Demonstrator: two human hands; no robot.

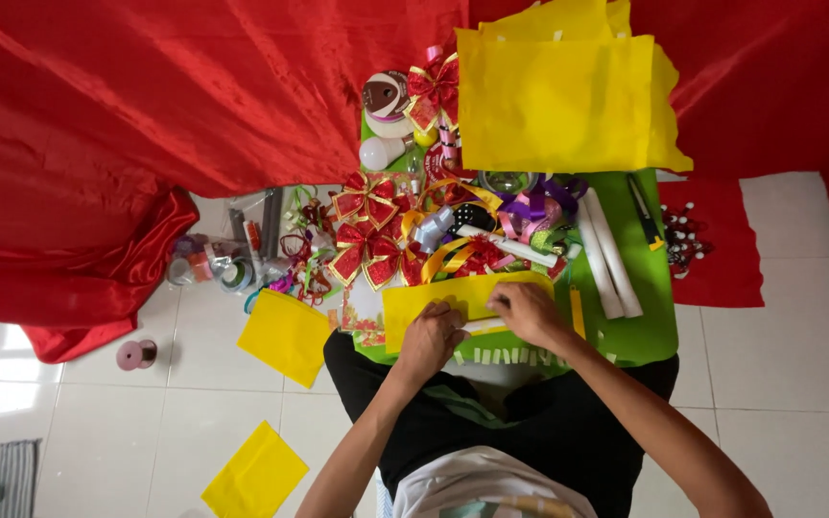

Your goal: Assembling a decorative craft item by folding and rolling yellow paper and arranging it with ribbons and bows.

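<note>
Yellow sheet (434,305) lay flat at the near edge of the green bench (640,326), pinned so it would not slide. Left hand (431,338) pressed on it, fingers curled; right hand (527,312) pinched its edge beside a white strip (487,326). Beyond: red bows (367,230), ribbon clutter, white rolls (611,259), stacked yellow sheets (558,91). Red cloth (146,115) draped around, over the floor.

Landmark: the worktop (640,336). On its near edge lies a folded sheet (453,295), with both hands (480,324) on it. Behind the sheet sits a heap of bows (368,230) and ribbons (530,206); right of the heap lie two rolled tubes (609,254). A stack of sheets (558,96) covers the worktop's far end. Left of the worktop, on the floor (98,422), lie two loose sheets (285,336) and tape rolls (213,269).
</note>
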